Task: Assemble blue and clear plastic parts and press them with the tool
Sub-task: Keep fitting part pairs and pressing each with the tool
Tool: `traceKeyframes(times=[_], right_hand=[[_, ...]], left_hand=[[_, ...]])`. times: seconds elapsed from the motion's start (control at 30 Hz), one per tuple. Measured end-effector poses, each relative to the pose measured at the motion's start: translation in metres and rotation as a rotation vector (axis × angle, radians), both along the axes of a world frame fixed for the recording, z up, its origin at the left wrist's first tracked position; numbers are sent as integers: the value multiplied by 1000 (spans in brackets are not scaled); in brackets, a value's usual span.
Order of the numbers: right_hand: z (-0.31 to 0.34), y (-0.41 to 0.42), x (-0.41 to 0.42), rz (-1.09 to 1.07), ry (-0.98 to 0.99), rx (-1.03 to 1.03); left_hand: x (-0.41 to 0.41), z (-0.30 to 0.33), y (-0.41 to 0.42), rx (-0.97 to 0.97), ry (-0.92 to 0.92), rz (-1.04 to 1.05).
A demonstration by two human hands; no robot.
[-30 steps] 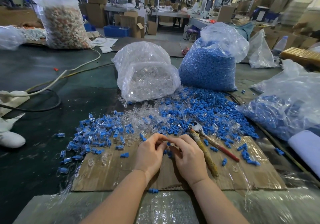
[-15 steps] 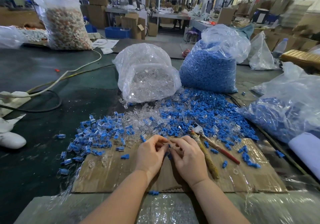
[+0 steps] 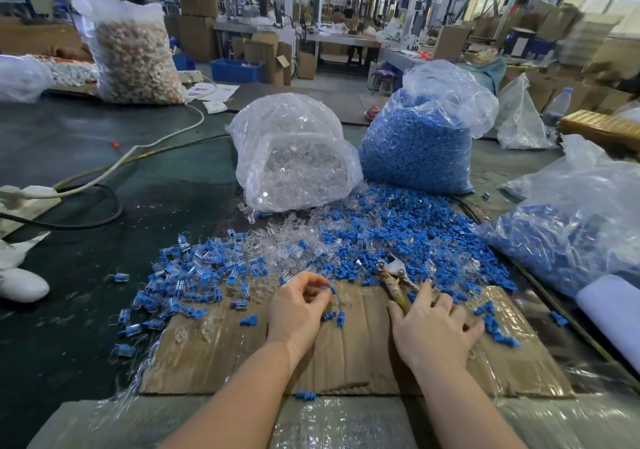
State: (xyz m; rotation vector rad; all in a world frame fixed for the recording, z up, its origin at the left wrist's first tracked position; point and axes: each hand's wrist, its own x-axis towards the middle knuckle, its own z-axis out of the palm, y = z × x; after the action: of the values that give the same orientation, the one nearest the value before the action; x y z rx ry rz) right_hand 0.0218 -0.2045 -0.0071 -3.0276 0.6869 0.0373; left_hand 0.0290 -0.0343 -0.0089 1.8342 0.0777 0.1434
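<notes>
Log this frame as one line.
left hand: pinches blue-and-clear part | right hand: on pliers handle, grip unclear | press: not yet

A: so what've you got in front of you?

B: two hands, your left hand (image 3: pixel 297 304) and right hand (image 3: pixel 433 327). one tool (image 3: pixel 394 277). one bag of clear parts (image 3: pixel 294 157), two bags of blue parts (image 3: pixel 415 147) (image 3: pixel 571 220). loose parts? way too many to count.
</notes>
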Motion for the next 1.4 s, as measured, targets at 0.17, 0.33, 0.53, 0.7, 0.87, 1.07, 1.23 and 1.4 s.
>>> traceKeyframes(times=[0.17,0.33,0.53,0.7,0.87,1.07,1.23,1.4], right_hand=[[6,4,-3,109,-91,-118],[29,12,-5,243,-140,-119],[61,26,-3,406,5,673],[71,29,-8,377,159,1016],[74,27,-9,347,283,1119],[71,25,-6,326,340,1055],[70,30,-6,354,358,1028],[69,28,-5,370,365,1069]], left_hand=[[1,4,1,-53,40,21],[7,11,2,-202,128,52],[14,27,5,-476,249,79],[21,33,11,-437,235,93],[23,34,18,-382,241,122],[23,42,22,-326,224,98],[23,48,24,-296,231,86],[22,51,25,-324,250,88]])
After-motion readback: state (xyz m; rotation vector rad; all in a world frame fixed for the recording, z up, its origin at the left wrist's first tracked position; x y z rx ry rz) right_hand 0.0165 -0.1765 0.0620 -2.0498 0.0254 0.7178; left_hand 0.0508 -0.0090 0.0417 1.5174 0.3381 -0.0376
